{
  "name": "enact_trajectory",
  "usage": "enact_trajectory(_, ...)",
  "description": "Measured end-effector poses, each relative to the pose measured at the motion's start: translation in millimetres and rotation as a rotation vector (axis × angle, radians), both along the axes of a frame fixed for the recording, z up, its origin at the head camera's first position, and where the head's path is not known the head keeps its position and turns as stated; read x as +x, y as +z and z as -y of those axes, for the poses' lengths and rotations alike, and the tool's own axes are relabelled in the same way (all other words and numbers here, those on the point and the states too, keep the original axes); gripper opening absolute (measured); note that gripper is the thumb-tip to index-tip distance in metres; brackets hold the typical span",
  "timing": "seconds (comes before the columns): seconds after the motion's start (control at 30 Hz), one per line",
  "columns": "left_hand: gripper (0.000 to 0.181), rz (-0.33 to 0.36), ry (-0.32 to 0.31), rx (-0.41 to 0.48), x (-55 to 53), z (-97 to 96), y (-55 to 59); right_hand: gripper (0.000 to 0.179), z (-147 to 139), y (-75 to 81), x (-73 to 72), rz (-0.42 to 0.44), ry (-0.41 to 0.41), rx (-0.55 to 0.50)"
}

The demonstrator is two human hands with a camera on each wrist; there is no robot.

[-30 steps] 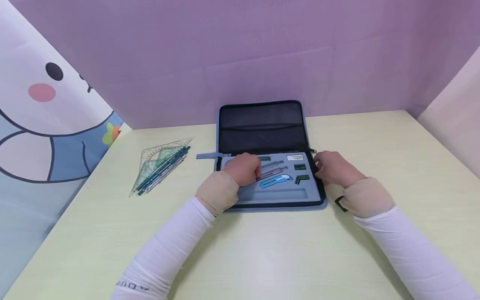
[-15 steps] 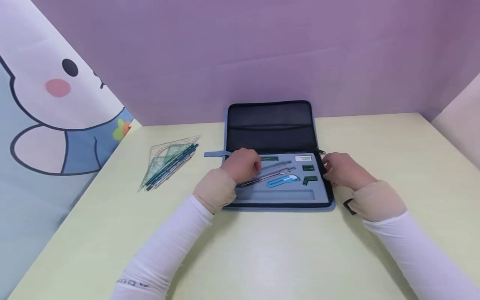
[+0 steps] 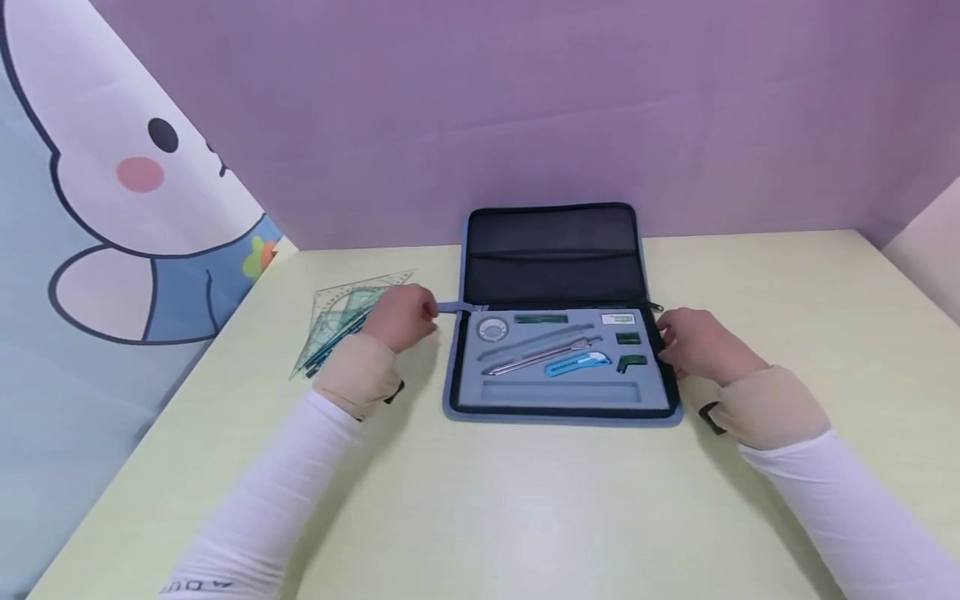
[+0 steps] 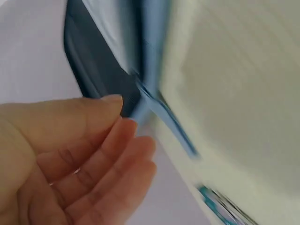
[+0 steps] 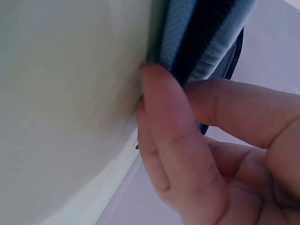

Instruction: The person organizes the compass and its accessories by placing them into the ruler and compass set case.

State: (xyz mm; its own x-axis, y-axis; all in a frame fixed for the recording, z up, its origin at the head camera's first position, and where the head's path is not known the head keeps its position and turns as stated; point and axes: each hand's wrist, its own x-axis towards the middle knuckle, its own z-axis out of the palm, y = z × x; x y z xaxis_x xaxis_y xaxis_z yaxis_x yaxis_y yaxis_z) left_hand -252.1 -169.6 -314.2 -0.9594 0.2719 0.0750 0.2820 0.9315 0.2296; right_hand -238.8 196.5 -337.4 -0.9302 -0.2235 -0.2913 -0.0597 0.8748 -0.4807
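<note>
A zippered blue-grey stationery case lies unfolded with its dark lid leaning back. Its grey insert holds a compass, a blue utility knife, a white tape roll and small green pieces. At the case's right edge, my right hand pinches the rim, thumb on top and fingers along the side. My left hand is above the table, left of the case, fingers loosely bent and holding nothing. It partly covers dark green pencils lying on clear set squares.
A blue strap sticks out from the case's left side, near my left hand. Behind the table rises a purple backdrop. A cartoon-printed cloth hangs at the left. The insert has an elongated recess along its front.
My left hand has moved left, from over the case toward the pencils, uncovering the tape roll. The right hand stays at the case's right edge. The head view has shifted slightly.
</note>
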Motion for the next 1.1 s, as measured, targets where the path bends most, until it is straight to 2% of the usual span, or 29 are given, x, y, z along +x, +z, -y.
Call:
enact_trajectory(0.1, 0.014, 0.006, 0.074, -0.018, -3.7, 21.0, -3.4, 0.043, 0, 0.0, -0.1, -0.004, 0.004, 0.006)
enact_trajectory(0.23, 0.016, 0.059, 0.174, -0.053, -7.5, 45.6, -7.9, 0.044, 1, 0.8, -0.4, -0.001, 0.009, 0.009)
enact_trajectory(0.43, 0.016, 0.14, 0.254, -0.137, -10.6, 70.1, -12.0, 0.044, 2, 0.0, -0.6, 0.006, 0.011, 0.003)
enact_trajectory(0.57, 0.012, 0.171, 0.275, -0.192, -14.1, 77.7, -15.5, 0.044, 0, -1.4, -1.1, -0.009, 0.017, 0.003)
enact_trajectory(0.73, 0.012, 0.185, 0.289, -0.217, -18.2, 80.2, -19.1, 0.044, -1, -1.4, -0.5, -0.009, 0.013, -0.005)
enact_trajectory(0.93, 0.014, 0.196, 0.278, -0.221, -18.5, 80.0, -19.9, 0.045, -1, -0.4, 0.8, -0.008, 0.016, -0.017)
enact_trajectory(1.1, 0.016, 0.211, 0.24, -0.203, -18.4, 81.3, -20.4, 0.045, -1, 0.2, 1.1, -0.006, 0.014, -0.017)
